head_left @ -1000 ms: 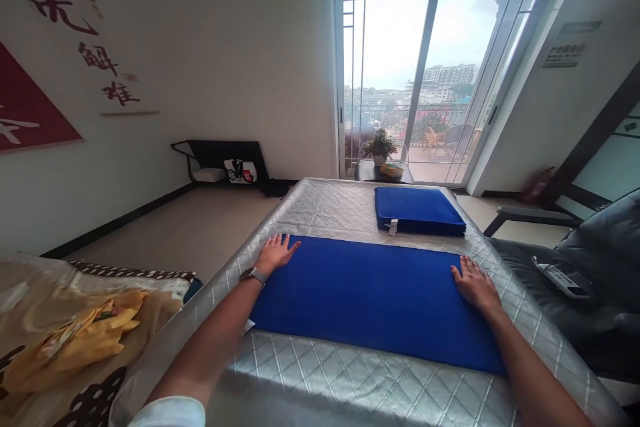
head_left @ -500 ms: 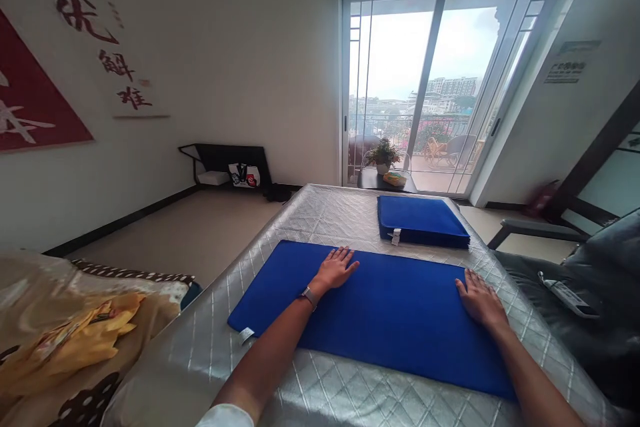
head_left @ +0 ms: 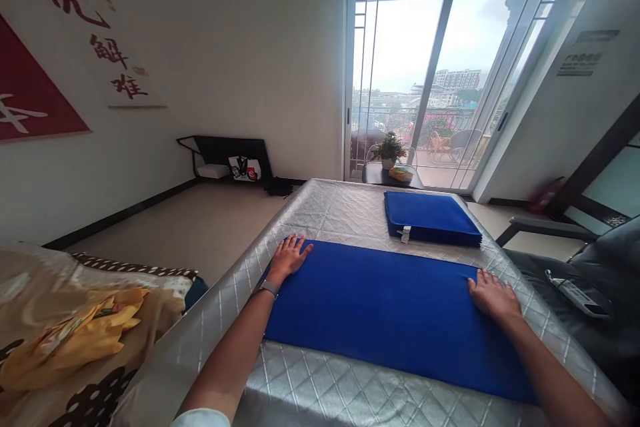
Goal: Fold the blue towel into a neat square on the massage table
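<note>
A blue rectangular cloth [head_left: 380, 313], smooth and spread out flat, lies across the silver quilted table cover [head_left: 350, 390]. My left hand [head_left: 289, 259] rests palm down on its far left corner, fingers stretched out. A watch band [head_left: 269, 288] is on that wrist. At the far right corner my right hand [head_left: 496, 293] lies flat, also with fingers extended. Behind the cloth, toward the table's far right, sits a neat stack of folded blue cloths [head_left: 430, 213] with a white tag [head_left: 405, 234] hanging at its front. My left forearm hides the cloth's near left corner.
To the left, a yellow bag [head_left: 85, 337] lies on a tan covering with polka-dot cloth. A dark armchair [head_left: 555, 340] holding a white power strip [head_left: 575, 295] stands close on the right. Beyond the table are a potted plant [head_left: 389, 150] and sliding glass doors [head_left: 400, 67].
My left hand has slid left across the cloth, from its far middle edge to the far left corner. My right hand stays near the far right corner. The view has shifted slightly.
</note>
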`<state>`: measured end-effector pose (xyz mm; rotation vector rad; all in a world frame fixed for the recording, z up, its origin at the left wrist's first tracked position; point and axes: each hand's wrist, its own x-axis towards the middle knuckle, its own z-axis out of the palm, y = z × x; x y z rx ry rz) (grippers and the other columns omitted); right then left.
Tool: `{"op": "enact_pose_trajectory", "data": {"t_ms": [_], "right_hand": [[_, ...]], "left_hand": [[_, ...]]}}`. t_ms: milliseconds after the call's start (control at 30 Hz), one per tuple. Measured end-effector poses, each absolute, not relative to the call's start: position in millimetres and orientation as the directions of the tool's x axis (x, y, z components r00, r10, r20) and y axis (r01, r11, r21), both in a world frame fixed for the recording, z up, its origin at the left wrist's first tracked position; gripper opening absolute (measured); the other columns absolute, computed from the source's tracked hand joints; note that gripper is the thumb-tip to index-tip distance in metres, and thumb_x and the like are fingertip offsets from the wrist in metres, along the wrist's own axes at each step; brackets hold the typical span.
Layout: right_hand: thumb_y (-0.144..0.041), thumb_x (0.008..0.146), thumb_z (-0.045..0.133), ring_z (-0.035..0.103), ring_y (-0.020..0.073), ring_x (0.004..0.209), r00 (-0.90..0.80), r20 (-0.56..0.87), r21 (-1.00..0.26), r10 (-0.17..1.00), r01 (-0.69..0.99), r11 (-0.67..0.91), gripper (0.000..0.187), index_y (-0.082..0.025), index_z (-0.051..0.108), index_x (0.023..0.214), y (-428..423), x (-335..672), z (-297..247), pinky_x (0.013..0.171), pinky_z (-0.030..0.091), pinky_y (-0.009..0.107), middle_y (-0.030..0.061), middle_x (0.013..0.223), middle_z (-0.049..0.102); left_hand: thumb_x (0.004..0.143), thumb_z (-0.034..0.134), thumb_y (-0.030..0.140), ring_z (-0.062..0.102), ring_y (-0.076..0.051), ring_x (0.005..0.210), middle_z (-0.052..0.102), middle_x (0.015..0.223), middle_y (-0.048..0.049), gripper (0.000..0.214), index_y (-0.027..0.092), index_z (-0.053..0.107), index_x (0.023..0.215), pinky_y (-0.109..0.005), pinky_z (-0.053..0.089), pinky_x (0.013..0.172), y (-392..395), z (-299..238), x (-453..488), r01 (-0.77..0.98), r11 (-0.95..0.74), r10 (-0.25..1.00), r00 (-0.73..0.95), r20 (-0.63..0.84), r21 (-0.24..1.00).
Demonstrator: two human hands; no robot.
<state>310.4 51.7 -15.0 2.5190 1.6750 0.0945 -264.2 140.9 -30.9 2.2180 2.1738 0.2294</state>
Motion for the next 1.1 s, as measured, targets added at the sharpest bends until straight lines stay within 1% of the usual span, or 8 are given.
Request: {"op": "enact_pose_trajectory", "data": {"t_ms": [67, 133, 233, 333, 600, 833, 1000, 1100], "right_hand": [[-0.022, 0.096, 0.02, 0.027, 0.0294, 0.148, 0.345, 0.07, 0.164, 0.936, 0.921, -0.352, 0.062, 0.002, 0.039, 0.15, 58, 275, -5, 0.122, 0.014, 0.049, 0.0183, 0.158, 0.034], [-0.017, 0.094, 0.022, 0.028, 0.0277, 0.148, 0.167, 0.146, 0.141, 0.975, 0.972, -0.188, 0.061, 0.001, 0.039, 0.149, 64, 224, 2, 0.123, 0.012, 0.046, 0.0189, 0.157, 0.036], [-0.028, 0.099, 0.02, 0.025, 0.0202, 0.15, -0.178, 0.091, -0.023, 0.98, 0.983, 0.181, 0.06, -0.008, 0.035, 0.154, 70, 139, 5, 0.123, 0.014, 0.037, 0.0103, 0.16, 0.034], [-0.045, 0.103, 0.016, 0.017, 0.0182, 0.152, -0.294, 0.01, -0.17, 0.956, 0.941, 0.292, 0.065, -0.012, 0.027, 0.157, 75, 83, 1, 0.124, 0.012, 0.037, 0.0059, 0.163, 0.024], [-0.048, 0.102, 0.014, 0.012, 0.0157, 0.152, -0.123, -0.029, -0.07, 0.992, 0.99, 0.121, 0.066, -0.016, 0.02, 0.159, 73, 180, -18, 0.124, 0.008, 0.037, 0.0019, 0.165, 0.018], [-0.04, 0.1, 0.017, 0.017, 0.0208, 0.152, 0.2, 0.015, -0.012, 0.98, 0.98, -0.2, 0.067, -0.005, 0.023, 0.157, 61, 331, -38, 0.123, 0.017, 0.043, 0.0112, 0.164, 0.023], [-0.037, 0.1, 0.018, 0.022, 0.0232, 0.15, 0.262, 0.057, -0.006, 0.963, 0.965, -0.262, 0.065, -0.004, 0.029, 0.155, 56, 327, -26, 0.123, 0.018, 0.043, 0.0119, 0.163, 0.027], [-0.031, 0.1, 0.019, 0.024, 0.0248, 0.15, 0.21, 0.182, 0.019, 0.961, 0.976, -0.217, 0.062, -0.002, 0.036, 0.152, 43, 293, -12, 0.123, 0.016, 0.043, 0.0146, 0.16, 0.033]], "left_hand": [[0.097, 0.012, 0.072, 0.019, -0.027, 0.152, 0.023, 0.164, -0.0106, 0.08, 0.021, 0.032, 0.156, -0.049, 0.012, 0.123, 141, -32, -262, 0.992, -0.032, 0.995, 0.02, 0.102, 0.119], [0.097, 0.013, 0.072, 0.02, -0.028, 0.151, 0.025, 0.164, -0.0109, 0.081, 0.021, 0.032, 0.156, -0.049, 0.013, 0.123, 140, -32, -262, 0.992, -0.041, 0.993, 0.027, 0.116, 0.121], [0.097, 0.014, 0.071, 0.021, -0.028, 0.151, 0.026, 0.163, -0.0101, 0.079, 0.022, 0.032, 0.156, -0.049, 0.014, 0.123, 140, -33, -264, 0.992, -0.049, 0.991, 0.033, 0.13, 0.12], [0.098, 0.013, 0.07, 0.02, -0.027, 0.152, 0.025, 0.164, -0.0095, 0.077, 0.022, 0.032, 0.156, -0.05, 0.013, 0.123, 139, -32, -264, 0.991, -0.051, 0.991, 0.036, 0.126, 0.12], [0.097, 0.011, 0.071, 0.017, -0.026, 0.152, 0.021, 0.165, -0.009, 0.079, 0.023, 0.029, 0.157, -0.048, 0.011, 0.123, 137, -28, -264, 0.991, -0.041, 0.995, 0.03, 0.093, 0.125], [0.099, 0.012, 0.068, 0.014, -0.026, 0.153, 0.019, 0.166, -0.0087, 0.077, 0.022, 0.027, 0.158, -0.048, 0.01, 0.123, 140, -31, -262, 0.994, -0.023, 0.998, 0.017, 0.053, 0.11], [0.101, 0.02, 0.062, 0.016, -0.029, 0.152, 0.018, 0.165, -0.0155, 0.074, 0.016, 0.023, 0.159, -0.049, 0.015, 0.122, 138, -9, -261, 0.992, -0.014, 1.0, 0.013, 0.004, 0.126], [0.104, 0.018, 0.054, 0.015, -0.032, 0.152, 0.019, 0.163, -0.0203, 0.071, 0.009, 0.019, 0.159, -0.052, 0.018, 0.121, 130, 4, -243, 0.988, -0.036, 0.995, 0.021, 0.099, 0.148]]}}
